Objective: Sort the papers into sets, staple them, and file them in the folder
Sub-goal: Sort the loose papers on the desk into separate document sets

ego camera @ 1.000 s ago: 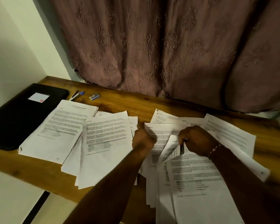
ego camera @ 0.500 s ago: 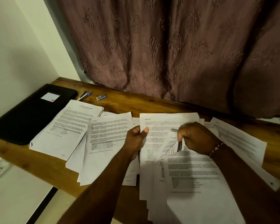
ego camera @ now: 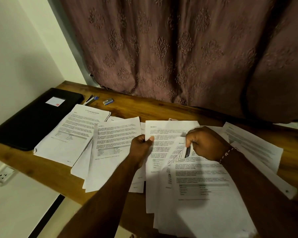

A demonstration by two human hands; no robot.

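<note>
white sheets (ego camera: 67,134) lie spread over the wooden desk (ego camera: 158,110), so we judge the sorting still unfinished. our left hand (ego camera: 141,146) pinches the left edge of the section 4 sheet (ego camera: 170,128), thumb clamped on top. our right hand (ego camera: 205,145) has its fingers (ego camera: 190,140) curled on a fanned sheaf (ego camera: 177,156) and a dark object (ego camera: 187,151) we cannot identify. we should read each heading, keep piles apart and square the edges. the black folder (ego camera: 36,117) lies closed, far left.

The papers (ego camera: 169,129) pinched in the left hand (ego camera: 141,148) and right hand (ego camera: 206,145) are matt white. Beyond them the wooden surface (ego camera: 144,109) is faintly glossy, the curtain (ego camera: 162,48) is cloth with raised patterning, and the folder (ego camera: 33,121) further left looks matt black.
</note>
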